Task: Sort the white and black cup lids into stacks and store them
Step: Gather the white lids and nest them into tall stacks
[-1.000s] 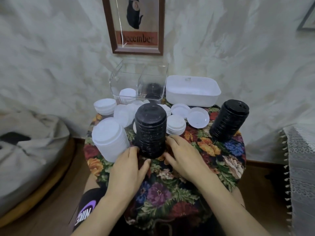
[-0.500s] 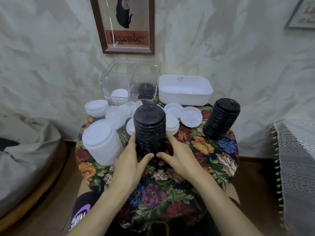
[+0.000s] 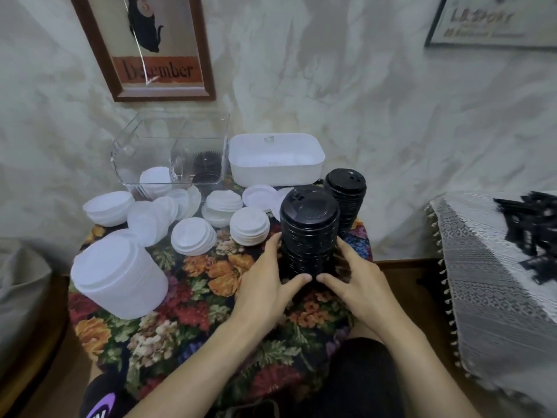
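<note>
The base of a tall black lid stack (image 3: 309, 230), right of centre, is hidden behind two thumbs, so it cannot be told whether it rests on the cloth or is lifted. Its lower half is gripped from both sides: the left hand (image 3: 265, 285) and the right hand (image 3: 358, 285) are curled round it, with the thumb tips nearly meeting in front. A second black lid stack (image 3: 346, 197) is partly covered just behind it. Black objects (image 3: 533, 230) at the right edge are too blurred to identify. A framed picture (image 3: 488, 22) at upper right is cut off by the frame.

A small table is covered by a floral cloth (image 3: 193, 312) and set against a pale mottled wall. A framed "December" print (image 3: 150, 46) is hung at upper left. A lace-covered surface (image 3: 482, 267) is seen at right.

Two black stacks are counted on the table, and one tall white lid stack (image 3: 120, 276) at lower left. Four low white piles (image 3: 193, 239) and a toppled row of white lids (image 3: 159, 212) are spread across the middle. Two containers are placed at the back: a clear box (image 3: 168, 152), holding a few white and black lids, and a white tub (image 3: 275, 159) beside it.
</note>
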Tool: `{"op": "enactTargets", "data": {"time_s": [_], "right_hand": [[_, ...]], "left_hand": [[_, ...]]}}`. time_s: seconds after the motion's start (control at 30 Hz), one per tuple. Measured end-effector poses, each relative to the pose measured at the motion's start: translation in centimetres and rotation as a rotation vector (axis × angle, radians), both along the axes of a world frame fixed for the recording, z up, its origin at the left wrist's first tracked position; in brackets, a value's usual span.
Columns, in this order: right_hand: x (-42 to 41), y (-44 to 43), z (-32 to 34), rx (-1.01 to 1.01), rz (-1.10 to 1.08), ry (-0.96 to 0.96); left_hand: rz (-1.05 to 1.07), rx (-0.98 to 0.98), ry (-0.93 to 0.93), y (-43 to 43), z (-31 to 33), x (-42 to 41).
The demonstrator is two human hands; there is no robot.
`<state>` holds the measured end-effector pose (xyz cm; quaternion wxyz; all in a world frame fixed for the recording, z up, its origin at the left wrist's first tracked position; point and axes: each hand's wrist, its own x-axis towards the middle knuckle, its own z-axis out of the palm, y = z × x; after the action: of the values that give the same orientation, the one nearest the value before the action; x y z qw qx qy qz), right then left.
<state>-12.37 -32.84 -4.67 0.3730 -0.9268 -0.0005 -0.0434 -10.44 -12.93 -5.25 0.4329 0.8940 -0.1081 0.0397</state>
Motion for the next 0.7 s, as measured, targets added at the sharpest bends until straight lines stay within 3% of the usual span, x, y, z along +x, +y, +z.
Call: {"op": "enactTargets", "data": {"time_s": [0.3, 0.43, 0.6, 0.7], "right_hand": [[-0.4, -1.0, -1.0, 0.01, -0.07, 0.032], [-1.3, -0.2, -1.8, -0.032, -0.103, 0.015], [-4.3, 0.9, -2.3, -0.252, -0.111, 0.003], [-6.1, 3.4, -2.2, -0.354, -0.002, 0.033]], "left_hand": [[-0.041, 0.056, 0.013, -1.1, -0.6, 0.7], [-0.07, 0.189, -0.012, -0.2, -1.1, 0.0], [-0.099, 0.421, -0.107, 3.6, -1.7, -1.8], [-0.02, 0.52, -0.158, 7.4, -2.2, -2.7]]}}
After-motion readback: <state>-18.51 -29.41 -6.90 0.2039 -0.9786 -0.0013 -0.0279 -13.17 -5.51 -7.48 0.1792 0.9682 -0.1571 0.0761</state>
